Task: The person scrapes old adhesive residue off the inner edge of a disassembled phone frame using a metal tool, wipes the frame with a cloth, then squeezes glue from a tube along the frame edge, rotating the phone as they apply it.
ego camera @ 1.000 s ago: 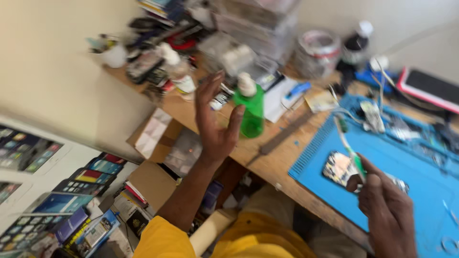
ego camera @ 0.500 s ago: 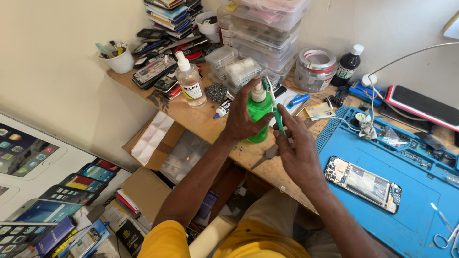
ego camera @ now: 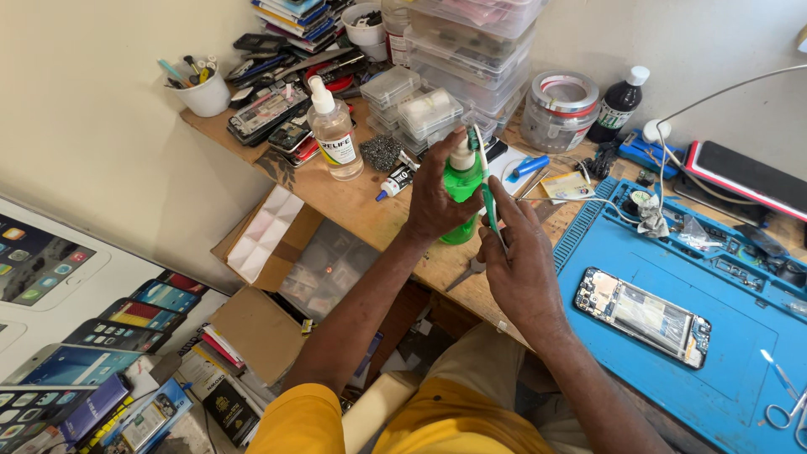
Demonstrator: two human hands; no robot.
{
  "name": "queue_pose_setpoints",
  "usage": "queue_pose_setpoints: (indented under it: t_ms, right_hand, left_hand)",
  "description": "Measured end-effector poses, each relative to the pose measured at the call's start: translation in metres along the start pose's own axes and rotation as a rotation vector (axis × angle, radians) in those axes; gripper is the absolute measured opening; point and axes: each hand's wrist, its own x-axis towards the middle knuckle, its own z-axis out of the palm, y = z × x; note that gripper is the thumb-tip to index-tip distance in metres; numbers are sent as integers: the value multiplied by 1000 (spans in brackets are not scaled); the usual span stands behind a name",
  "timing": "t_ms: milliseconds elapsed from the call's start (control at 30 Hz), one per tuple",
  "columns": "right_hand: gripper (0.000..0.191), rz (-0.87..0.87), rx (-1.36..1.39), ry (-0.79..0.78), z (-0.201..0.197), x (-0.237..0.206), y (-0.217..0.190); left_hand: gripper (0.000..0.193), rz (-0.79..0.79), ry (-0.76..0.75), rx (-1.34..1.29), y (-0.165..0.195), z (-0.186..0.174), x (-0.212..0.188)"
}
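My left hand [ego camera: 435,202] is wrapped around a green plastic bottle [ego camera: 461,181] with a white pump top, standing on the wooden bench [ego camera: 353,206]. My right hand [ego camera: 519,261] holds a thin green-handled tool [ego camera: 485,181] upright, its tip right at the bottle's top. An opened phone [ego camera: 643,315] lies on the blue work mat [ego camera: 723,370] to the right of my right hand, apart from it.
A clear pump bottle [ego camera: 333,134], small glue tube [ego camera: 393,182], white cup of tools [ego camera: 202,92], stacked plastic boxes [ego camera: 471,50], tape rolls [ego camera: 559,109] and a dark bottle [ego camera: 618,105] crowd the bench. Scissors [ego camera: 786,403] lie at the mat's right edge. Phone boxes sit on the floor at left.
My left hand has gone from reaching toward the green bottle to gripping it. My right hand has left the phone on the mat and brought the green tool up to the bottle's top.
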Motion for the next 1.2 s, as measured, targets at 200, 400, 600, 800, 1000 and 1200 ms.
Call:
queue_pose_setpoints:
  t_ms: [200, 400, 600, 800, 1000, 1200]
  right_hand:
    - [62, 4, 12, -8, 1, 1, -3]
    - [53, -214, 72, 103, 1, -1, 16]
    - [54, 263, 225, 335, -57, -116, 97]
    - [58, 398, -688, 433, -148, -210, 142]
    - [51, 623, -947, 238, -163, -222, 145]
    - [59, 631, -1067, 116, -160, -206, 147]
  left_hand:
    - [81, 31, 11, -33, -1, 0, 0]
    - [72, -9, -6, 0, -1, -2, 1]
    - [61, -38, -12, -156, 73, 17, -18]
    - [71, 87, -910, -262, 128, 122, -20]
    - [91, 121, -1164, -216, 126, 193, -34]
    - [87, 30, -1145, -255, 118, 192, -46]
